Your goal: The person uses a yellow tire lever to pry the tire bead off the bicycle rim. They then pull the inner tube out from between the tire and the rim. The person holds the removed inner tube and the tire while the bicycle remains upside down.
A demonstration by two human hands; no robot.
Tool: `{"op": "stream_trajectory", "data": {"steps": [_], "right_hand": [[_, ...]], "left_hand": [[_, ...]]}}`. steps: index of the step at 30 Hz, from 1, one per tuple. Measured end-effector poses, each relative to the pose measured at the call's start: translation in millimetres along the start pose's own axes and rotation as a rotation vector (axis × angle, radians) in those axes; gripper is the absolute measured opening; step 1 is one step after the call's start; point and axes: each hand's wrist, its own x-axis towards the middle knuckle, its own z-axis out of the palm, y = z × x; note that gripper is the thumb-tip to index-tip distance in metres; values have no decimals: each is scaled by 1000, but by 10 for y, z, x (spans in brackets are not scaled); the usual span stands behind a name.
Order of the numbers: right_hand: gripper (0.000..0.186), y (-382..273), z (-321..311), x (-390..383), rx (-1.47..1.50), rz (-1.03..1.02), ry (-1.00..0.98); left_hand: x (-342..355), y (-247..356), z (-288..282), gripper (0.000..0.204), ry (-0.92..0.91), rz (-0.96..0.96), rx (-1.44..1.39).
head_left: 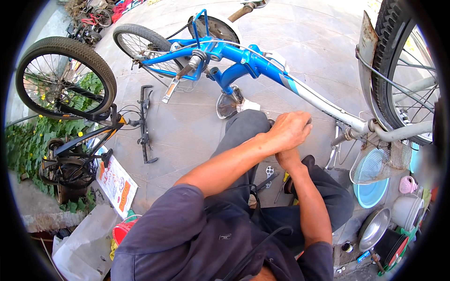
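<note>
My left hand (291, 129) crosses over my right hand (287, 157) above my knees. The left fingers are curled in, and whatever they hold, if anything, is hidden. Most of the right hand lies behind the left one, so its fingers do not show. Just beyond both hands an upside-down bicycle with a blue and white frame (269, 68) stands on the pavement, apart from them. Between my legs lie a flat spanner with several holes (269, 172) and a yellow-handled tool (286, 177).
A second bicycle (65, 79) is upturned at the left beside green plants. The blue bicycle's front wheel (389, 61) and wire basket (382, 161) rise at the right. Near the basket sit a light-blue basin (372, 189) and a metal bowl (375, 228). A red bucket (123, 229) stands lower left.
</note>
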Motion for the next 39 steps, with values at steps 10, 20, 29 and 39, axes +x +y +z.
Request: {"op": "stream_trajectory", "data": {"steps": [10, 20, 29, 39], "right_hand": [[41, -121, 121, -64, -6, -133, -13], [26, -692, -736, -235, -209, 86, 141], [45, -652, -1323, -402, 148, 160, 527], [60, -847, -1470, -256, 329, 153, 499]], "left_hand": [[-43, -24, -29, 17, 17, -10, 12], [112, -103, -752, 20, 474, 188, 140], [635, -823, -2570, 50, 910, 36, 487], [971, -1337, -2815, 45, 559, -229, 248]]}}
